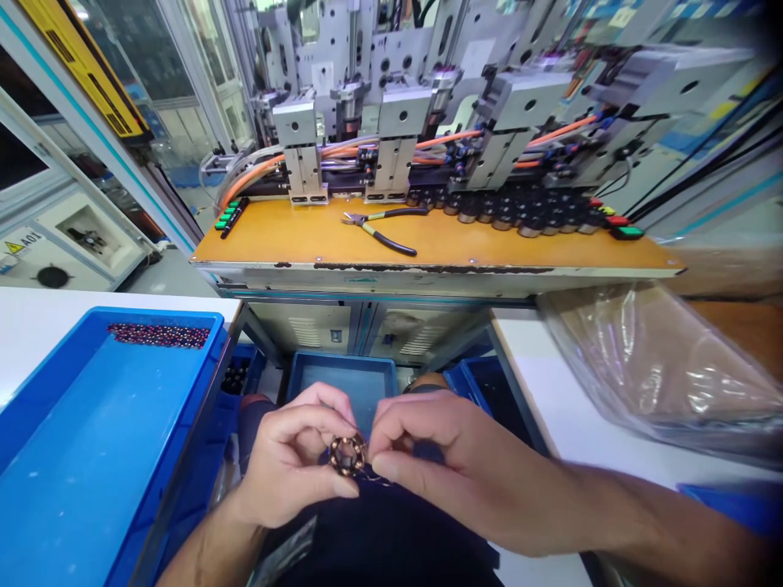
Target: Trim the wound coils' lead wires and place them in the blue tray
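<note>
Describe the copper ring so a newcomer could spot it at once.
From the orange bench, look down to the left hand, beside the right hand. The ring sits between its thumb and fingers. Unlike the black parts on the bench, it is coppery with an open centre.

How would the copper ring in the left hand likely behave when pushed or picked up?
The copper ring looks stiff: held in the left hand, it shows no sag. Its round outline suggests it may roll on edge. The thin wires beside it would probably bend easily.
</note>
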{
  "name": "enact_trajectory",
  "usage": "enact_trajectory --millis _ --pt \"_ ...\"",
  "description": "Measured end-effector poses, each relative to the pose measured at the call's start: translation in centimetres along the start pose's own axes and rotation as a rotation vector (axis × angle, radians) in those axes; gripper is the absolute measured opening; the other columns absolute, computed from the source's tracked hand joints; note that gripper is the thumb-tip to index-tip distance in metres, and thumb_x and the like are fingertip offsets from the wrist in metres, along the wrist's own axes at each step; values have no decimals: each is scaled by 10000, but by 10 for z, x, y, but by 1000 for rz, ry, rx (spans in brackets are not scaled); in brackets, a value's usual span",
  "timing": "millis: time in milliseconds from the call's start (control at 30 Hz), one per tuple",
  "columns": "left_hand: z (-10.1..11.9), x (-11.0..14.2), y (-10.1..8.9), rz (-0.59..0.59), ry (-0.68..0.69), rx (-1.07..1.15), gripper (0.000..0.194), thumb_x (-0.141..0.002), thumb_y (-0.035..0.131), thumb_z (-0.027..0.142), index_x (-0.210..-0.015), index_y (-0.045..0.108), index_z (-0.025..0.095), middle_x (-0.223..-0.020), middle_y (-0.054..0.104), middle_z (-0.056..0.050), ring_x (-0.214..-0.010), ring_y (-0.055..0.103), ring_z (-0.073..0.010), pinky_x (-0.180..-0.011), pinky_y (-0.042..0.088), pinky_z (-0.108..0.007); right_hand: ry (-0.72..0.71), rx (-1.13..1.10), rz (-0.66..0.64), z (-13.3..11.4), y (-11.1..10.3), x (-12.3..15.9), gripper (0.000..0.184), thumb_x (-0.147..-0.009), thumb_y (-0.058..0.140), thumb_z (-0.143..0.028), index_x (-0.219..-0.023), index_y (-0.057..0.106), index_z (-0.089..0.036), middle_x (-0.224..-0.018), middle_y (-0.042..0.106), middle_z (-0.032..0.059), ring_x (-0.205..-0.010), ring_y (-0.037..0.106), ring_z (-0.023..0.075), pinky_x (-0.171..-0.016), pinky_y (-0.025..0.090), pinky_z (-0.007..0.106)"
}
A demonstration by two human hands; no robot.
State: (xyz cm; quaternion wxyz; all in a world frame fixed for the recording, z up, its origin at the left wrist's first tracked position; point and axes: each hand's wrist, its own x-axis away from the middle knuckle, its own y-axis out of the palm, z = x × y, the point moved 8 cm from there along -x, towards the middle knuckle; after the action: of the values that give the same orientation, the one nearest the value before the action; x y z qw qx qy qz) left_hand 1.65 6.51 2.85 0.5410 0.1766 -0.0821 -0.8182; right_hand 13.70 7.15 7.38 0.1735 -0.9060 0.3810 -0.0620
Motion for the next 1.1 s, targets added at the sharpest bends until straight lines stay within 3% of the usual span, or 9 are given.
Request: enact_trajectory --millis 133,300,433,767,900,1100 --pt "-5 0 -1 6 -52 83 304 -634 878 202 -897 727 183 -949 575 -38 -693 667 -130 -623 546 -237 -201 234 -129 -9 1 11 144 -946 533 -176 -849 639 -179 -762 649 13 -696 586 102 -654 453 213" --pt "-11 1 8 -63 -147 283 320 -634 883 213 -913 729 181 -949 566 -26 -675 661 -99 -612 521 -193 -524 614 179 -26 -16 18 90 -972 547 -203 -1028 608 -170 -909 694 59 -821 625 138 -753 487 270" --pt "-18 3 14 -99 -237 386 336 -640 878 202 -943 735 198 -956 564 -22 -679 629 -80 -613 508 -176 -689 611 156 -38 -6 14 119 -970 563 -207 -1060 603 -141 -929 696 69 -836 614 142 -764 502 286" --pt "-18 2 14 -66 -240 356 338 -596 898 239 -887 738 173 -896 570 -22 -623 569 -72 -545 480 -170 -754 475 151 -35 -3 9 70 -954 572 -180 -985 632 -163 -831 711 53 -709 604 128 -649 478 277" --pt "-16 0 9 -36 -176 273 319 -623 883 215 -914 756 187 -938 580 -36 -641 565 -66 -560 480 -170 -723 467 285 -32 -6 14 80 -951 567 -166 -946 647 -157 -811 696 53 -681 596 119 -624 497 261" --pt "-2 -3 5 2 52 13 354 -721 798 98 -1031 761 267 -1042 571 -52 -792 590 -94 -713 518 -213 -610 346 492 -24 -8 19 84 -913 552 -82 -911 618 -135 -769 655 50 -687 630 113 -623 521 223"
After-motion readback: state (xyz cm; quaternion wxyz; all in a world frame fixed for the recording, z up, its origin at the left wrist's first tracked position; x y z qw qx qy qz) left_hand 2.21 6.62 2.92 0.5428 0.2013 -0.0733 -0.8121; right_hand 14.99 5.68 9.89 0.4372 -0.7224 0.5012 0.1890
